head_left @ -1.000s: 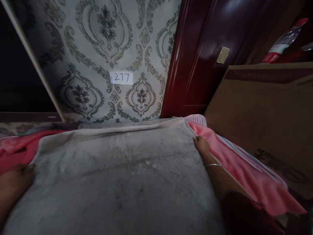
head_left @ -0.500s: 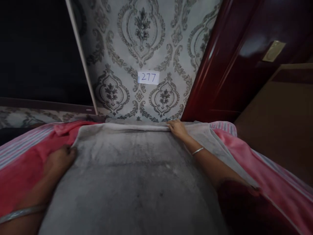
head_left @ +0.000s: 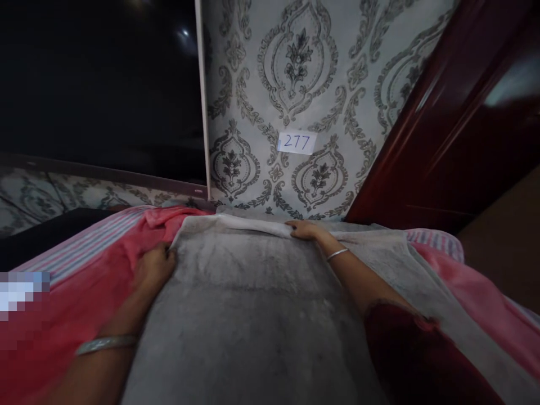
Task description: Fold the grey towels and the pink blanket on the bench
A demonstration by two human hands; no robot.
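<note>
A grey plush blanket lies spread before me, with a rolled fold along its far side by the wall. My left hand is closed at the blanket's left edge, its fingertips curled in and partly hidden. At the far fold, my right hand pinches the grey fabric, with its arm stretched across the blanket. Beneath lies a red-pink cloth with a striped border, showing on both sides.
Patterned wallpaper rises behind the far edge, bearing a paper label marked 277. A large dark screen hangs at left. At right stands a dark red door, with a brown surface beside it.
My view has swung left, so everything sits further right in the picture. Both hands keep their grip on the grey blanket, the left a little further forward along its edge.
</note>
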